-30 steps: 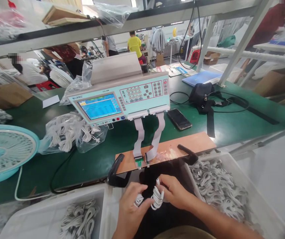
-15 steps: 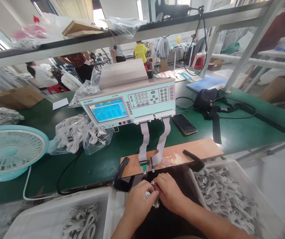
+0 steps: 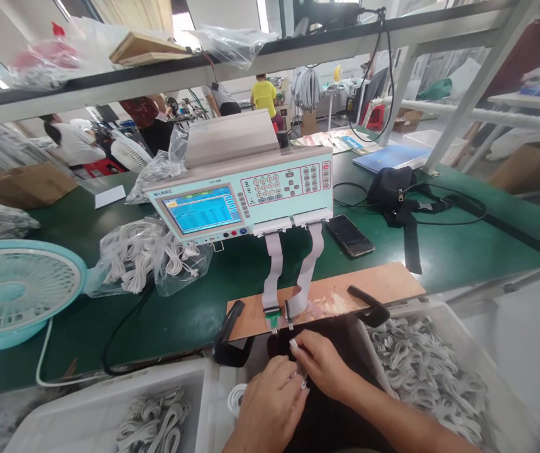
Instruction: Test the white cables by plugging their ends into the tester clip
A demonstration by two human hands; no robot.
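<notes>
Both of my hands are close together just below the front edge of the wooden board [image 3: 383,283]. My right hand [image 3: 324,365] pinches a cable's white plug [image 3: 293,343], which sticks out past the fingertips toward the board. Curled beside it, my left hand [image 3: 272,399] grips the white cable, with a small light end [image 3: 304,384] showing by its fingers. A white coil of cable [image 3: 236,399] shows left of that hand; whether it joins the held cable I cannot tell. On the board, a green adapter board [image 3: 273,319] and another connector [image 3: 290,322] point toward me.
Two black clamps [image 3: 227,336] [image 3: 368,306] hold the board's edge. Ribbon cables [image 3: 273,267] run up to a tester with a lit screen [image 3: 206,211]. White bins of coiled cables stand left [image 3: 208,384] and right [image 3: 444,311]. A phone [image 3: 349,236] and fan [image 3: 19,292] are on the table.
My left hand has shifted down and turned so its back covers more of the cable. The plug in my right hand has tipped a little, and a white coil now shows at left.
</notes>
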